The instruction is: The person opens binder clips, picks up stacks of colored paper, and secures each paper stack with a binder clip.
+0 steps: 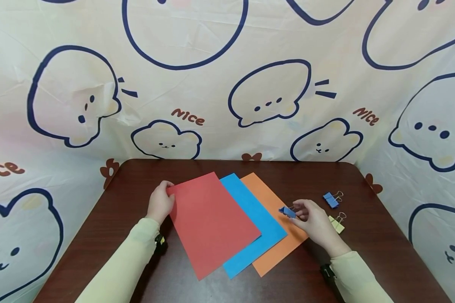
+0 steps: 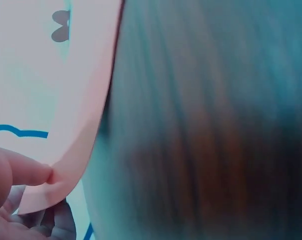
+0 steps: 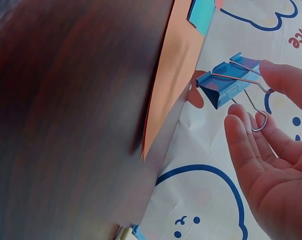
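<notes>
Three thin sheets (image 1: 239, 227), likely light and easily creased, fan over the table (image 1: 386, 252) as the left hand (image 1: 161, 203) pinches the red sheet (image 1: 208, 225) at a corner and the right hand (image 1: 319, 223) holds a seemingly springy blue clip (image 1: 288, 212), best squeezed at its wire handles (image 3: 235, 77)

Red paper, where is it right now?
In the head view, the red paper is near the middle, left of the blue sheet and partly covering it; the person's left hand holds its far left corner.
</notes>
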The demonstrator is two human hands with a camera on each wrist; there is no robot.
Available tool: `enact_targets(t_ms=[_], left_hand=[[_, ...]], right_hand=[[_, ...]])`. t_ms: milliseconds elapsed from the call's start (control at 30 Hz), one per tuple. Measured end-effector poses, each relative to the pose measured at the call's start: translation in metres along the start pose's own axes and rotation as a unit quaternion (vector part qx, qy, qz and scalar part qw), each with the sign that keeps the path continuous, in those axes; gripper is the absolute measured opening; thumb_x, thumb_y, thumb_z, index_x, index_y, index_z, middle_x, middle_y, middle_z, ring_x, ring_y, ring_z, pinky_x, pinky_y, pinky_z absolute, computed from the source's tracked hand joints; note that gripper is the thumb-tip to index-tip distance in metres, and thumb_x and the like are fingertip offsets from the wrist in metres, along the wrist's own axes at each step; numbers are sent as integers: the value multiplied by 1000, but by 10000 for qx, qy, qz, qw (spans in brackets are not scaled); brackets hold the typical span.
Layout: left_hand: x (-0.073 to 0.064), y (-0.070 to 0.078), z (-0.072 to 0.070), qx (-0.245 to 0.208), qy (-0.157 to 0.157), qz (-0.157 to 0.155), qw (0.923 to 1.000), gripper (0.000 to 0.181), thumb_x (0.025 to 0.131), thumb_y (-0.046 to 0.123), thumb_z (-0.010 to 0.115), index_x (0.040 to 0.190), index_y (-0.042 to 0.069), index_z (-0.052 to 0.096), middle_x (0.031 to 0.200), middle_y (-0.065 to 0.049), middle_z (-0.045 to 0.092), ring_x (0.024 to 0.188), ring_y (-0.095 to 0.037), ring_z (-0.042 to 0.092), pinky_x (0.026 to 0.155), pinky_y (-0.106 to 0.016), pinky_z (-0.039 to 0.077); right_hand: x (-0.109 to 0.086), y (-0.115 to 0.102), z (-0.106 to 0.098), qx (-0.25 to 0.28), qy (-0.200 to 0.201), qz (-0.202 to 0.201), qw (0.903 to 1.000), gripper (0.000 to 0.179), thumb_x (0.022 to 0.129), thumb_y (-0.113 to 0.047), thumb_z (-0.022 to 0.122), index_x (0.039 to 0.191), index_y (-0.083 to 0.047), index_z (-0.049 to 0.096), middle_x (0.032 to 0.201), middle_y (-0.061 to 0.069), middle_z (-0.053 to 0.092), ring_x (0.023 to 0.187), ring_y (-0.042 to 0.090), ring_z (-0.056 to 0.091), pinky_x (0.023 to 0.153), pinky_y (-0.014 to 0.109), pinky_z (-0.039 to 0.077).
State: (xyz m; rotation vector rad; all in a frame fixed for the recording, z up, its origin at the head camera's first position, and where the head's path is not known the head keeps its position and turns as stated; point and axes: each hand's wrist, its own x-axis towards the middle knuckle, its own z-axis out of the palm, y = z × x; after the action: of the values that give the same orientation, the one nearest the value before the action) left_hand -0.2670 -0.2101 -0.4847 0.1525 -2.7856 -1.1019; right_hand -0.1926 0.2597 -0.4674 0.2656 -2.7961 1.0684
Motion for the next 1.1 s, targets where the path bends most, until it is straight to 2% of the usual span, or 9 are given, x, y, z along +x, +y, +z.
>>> enact_targets(t_ms=[267,533,767,900,1000,1100], left_hand=[[-1,-1,1,-632,-20,-114,9979,32,103,5,55,135,3,52,137,-27,59,114,-40,59,95,-55,53],[-2,-3,3,-1029,-63,-176,9945,32,104,5,55,136,5,52,139,-26,57,114,-41,58,97,-55,54],[0,-5,4,-1078,-240,-208,9937,31,105,6,54,136,6,52,138,-26,57,113,-39,58,93,-49,54],[1,-4,5,-1026,-254,-110,9943,30,104,6,55,135,6,54,133,-26,60,104,-36,60,86,-43,52],[2,-3,6,-1008,-304,-68,9944,30,104,6,55,134,7,54,133,-26,59,104,-36,60,87,-44,51],[2,-1,8,-1018,-401,-63,9940,30,105,6,55,135,7,53,137,-26,57,111,-38,57,92,-48,52]], right_hand=[[0,0,0,-11,-28,-3,10000,47,87,-8,83,128,2,61,115,14,64,96,25,68,83,38,61],[0,-2,0,14,-19,-30,10000,47,87,-7,83,128,2,61,115,15,64,95,25,69,83,39,61],[2,-3,1,-15,-12,-35,10000,47,87,-7,82,128,2,62,117,16,64,96,25,69,83,39,61],[3,-3,2,-54,-8,-35,10000,47,87,-7,82,128,2,62,117,16,65,95,24,69,83,38,61],[5,-4,2,-68,-4,-64,10000,47,87,-7,83,127,2,62,116,15,65,94,23,68,83,37,61],[6,-6,2,-63,0,-114,9999,46,87,-7,83,127,2,62,115,14,65,93,23,68,82,37,61]])
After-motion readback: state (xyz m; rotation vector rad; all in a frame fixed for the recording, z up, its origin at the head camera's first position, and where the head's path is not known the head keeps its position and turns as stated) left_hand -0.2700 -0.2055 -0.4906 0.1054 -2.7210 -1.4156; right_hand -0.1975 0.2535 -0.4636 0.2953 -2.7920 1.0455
